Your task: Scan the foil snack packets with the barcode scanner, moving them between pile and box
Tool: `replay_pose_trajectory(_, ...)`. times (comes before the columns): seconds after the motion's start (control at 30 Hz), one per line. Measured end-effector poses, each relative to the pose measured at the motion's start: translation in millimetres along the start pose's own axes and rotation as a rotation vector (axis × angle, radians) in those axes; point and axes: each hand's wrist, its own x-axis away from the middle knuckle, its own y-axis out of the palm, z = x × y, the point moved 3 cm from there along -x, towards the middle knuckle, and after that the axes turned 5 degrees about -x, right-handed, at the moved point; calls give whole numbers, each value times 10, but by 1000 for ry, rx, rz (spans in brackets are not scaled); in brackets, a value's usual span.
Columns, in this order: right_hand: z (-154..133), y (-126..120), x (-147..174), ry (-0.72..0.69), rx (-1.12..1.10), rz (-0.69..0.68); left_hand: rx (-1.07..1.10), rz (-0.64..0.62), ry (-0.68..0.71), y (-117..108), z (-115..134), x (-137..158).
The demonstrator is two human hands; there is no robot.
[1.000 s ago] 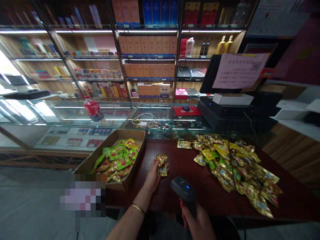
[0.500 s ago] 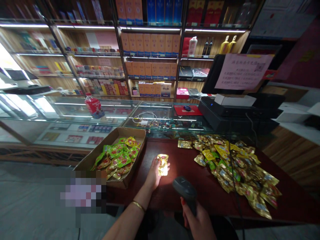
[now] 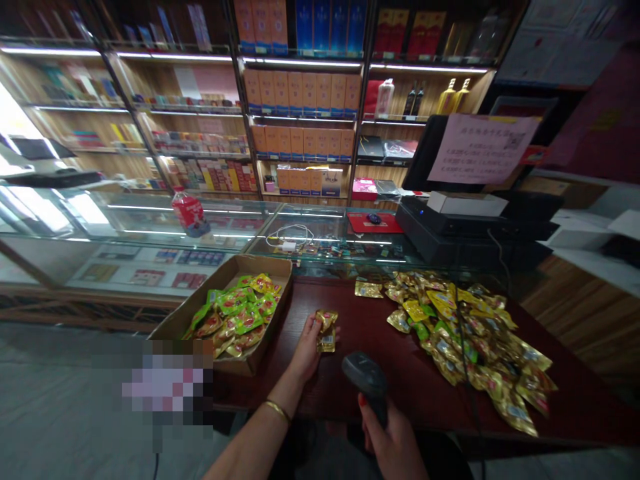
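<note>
My left hand is closed on a gold foil snack packet, held over the dark red table. In my right hand is a dark handheld barcode scanner, gripped by its handle, with its head towards the packet. To the left stands an open cardboard box with green and gold snack packets in it. Right of the scanner lies a large loose pile of gold and yellow packets, some with green on them. A single gold packet rests at the pile's left edge.
A black cable runs across the pile. Behind the table is a glass display counter with a red drink bottle, a white charging cable, and a mouse on a red mat. A monitor stands at the right.
The scanner's bright light on the gold packet has gone out. My left hand has turned the packet slightly. The scanner has shifted a little to the left.
</note>
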Motion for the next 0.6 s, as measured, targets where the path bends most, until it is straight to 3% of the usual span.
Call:
replay_pose_trajectory(0.1, 40, -38, -5, 2, 23, 29, -61, -4, 84, 40, 203, 153)
replay_pose_trajectory(0.17, 80, -80, -15, 7, 39, 47, -261, 49, 251, 28, 532, 292)
replay_pose_trajectory(0.3, 121, -140, -38, 2, 33, 21, -848, 375, 763, -129, 1523, 555)
replay_pose_trajectory(0.4, 151, -154, -59, 23, 7, 28, -1125, 551, 938, -241, 2062, 574)
replay_pose_trajectory(0.5, 201, -159, -74, 52, -26, 52, -1279, 582, 1109, -96, 2117, 448)
replay_pose_trajectory(0.6, 242, -192, -66, 44, -35, 85, -1321, 342, 1138, 347, 1640, 125)
